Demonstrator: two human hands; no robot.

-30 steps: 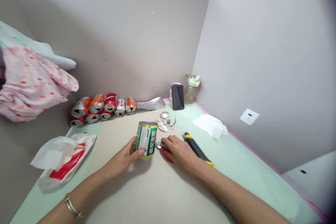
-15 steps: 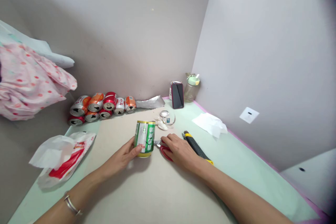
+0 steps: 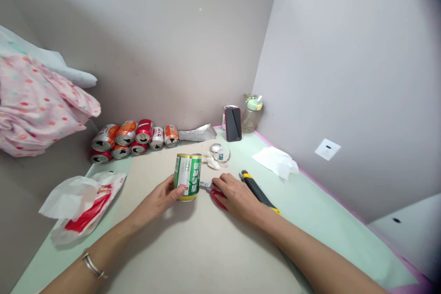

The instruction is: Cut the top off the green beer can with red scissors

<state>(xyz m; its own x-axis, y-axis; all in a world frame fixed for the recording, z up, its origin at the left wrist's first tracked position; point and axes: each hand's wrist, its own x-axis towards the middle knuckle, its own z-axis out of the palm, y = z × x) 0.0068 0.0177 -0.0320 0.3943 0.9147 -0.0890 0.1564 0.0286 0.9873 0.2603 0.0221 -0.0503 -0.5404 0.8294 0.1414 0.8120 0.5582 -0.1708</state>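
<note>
A green and silver drink can (image 3: 188, 178) with gold rims stands upright in the grip of my left hand (image 3: 166, 196), its thumb across the front and the fingers behind. Close by on the right, my right hand (image 3: 233, 196) is closed over a pair of scissors (image 3: 217, 198) with red handles. Their metal blades point left toward the can, and the tips lie at or behind its edge. How far the fingers go through the handle loops is hidden.
Several empty cans (image 3: 144, 132) line the back wall, beside a curled metal sheet (image 3: 198, 133). A utility knife (image 3: 259, 191) lies right of my right hand. A phone (image 3: 233, 125), a bottle (image 3: 251, 115), tissue (image 3: 276, 161) and a plastic bag (image 3: 87, 211) surround the beige board (image 3: 203, 248).
My left hand has moved the can slightly left and up, so more of the scissors' blades shows. My right hand has stayed almost in place.
</note>
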